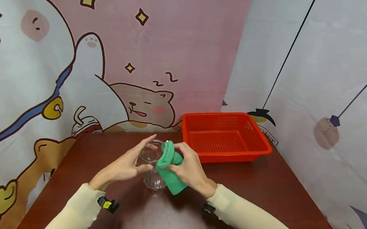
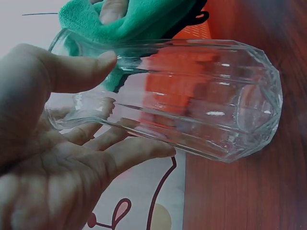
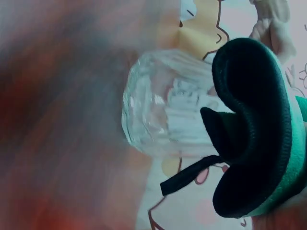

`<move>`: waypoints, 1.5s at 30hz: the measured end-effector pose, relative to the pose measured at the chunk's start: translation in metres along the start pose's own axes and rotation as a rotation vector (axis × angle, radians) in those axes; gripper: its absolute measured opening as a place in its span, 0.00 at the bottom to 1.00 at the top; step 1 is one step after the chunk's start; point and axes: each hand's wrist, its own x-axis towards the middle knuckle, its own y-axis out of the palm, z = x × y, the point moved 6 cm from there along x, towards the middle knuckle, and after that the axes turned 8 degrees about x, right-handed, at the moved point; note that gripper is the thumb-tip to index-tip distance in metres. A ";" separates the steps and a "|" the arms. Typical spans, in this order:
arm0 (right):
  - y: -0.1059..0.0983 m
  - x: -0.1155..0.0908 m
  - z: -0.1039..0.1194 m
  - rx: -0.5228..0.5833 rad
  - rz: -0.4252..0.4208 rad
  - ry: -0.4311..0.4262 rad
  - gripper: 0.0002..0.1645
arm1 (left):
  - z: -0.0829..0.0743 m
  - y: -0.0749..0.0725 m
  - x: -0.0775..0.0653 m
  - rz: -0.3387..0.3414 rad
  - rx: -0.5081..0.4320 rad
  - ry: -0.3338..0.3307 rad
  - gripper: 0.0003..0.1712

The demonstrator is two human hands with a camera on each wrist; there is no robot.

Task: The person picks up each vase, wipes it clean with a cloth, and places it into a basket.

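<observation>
A clear glass vase (image 1: 154,180) with a flared rim and faceted sides is between the two hands, at the middle of the table. My left hand (image 1: 121,168) holds it near the neck, thumb on one side and fingers on the other, as the left wrist view of the vase (image 2: 201,100) shows. A green cloth (image 1: 174,180) with a black underside and a black loop is bunched in my right hand (image 1: 190,169), against the vase's rim. In the right wrist view the folded cloth (image 3: 259,120) covers part of the vase. Whether the base touches the table cannot be told.
A red plastic basket (image 1: 228,156) with perforated walls stands at the back right of the dark brown table (image 1: 256,194). Cartoon-printed sheets (image 1: 198,56) hang behind the table and along its sides. Each wrist wears a small black device on a strap.
</observation>
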 end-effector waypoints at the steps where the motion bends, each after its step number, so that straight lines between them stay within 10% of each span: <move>1: 0.001 -0.001 -0.001 0.010 -0.010 0.015 0.37 | -0.001 0.001 0.000 0.005 0.000 0.001 0.59; 45: 0.044 -0.030 -0.035 -0.400 0.452 0.163 0.34 | -0.002 0.000 -0.002 0.033 -0.062 -0.026 0.58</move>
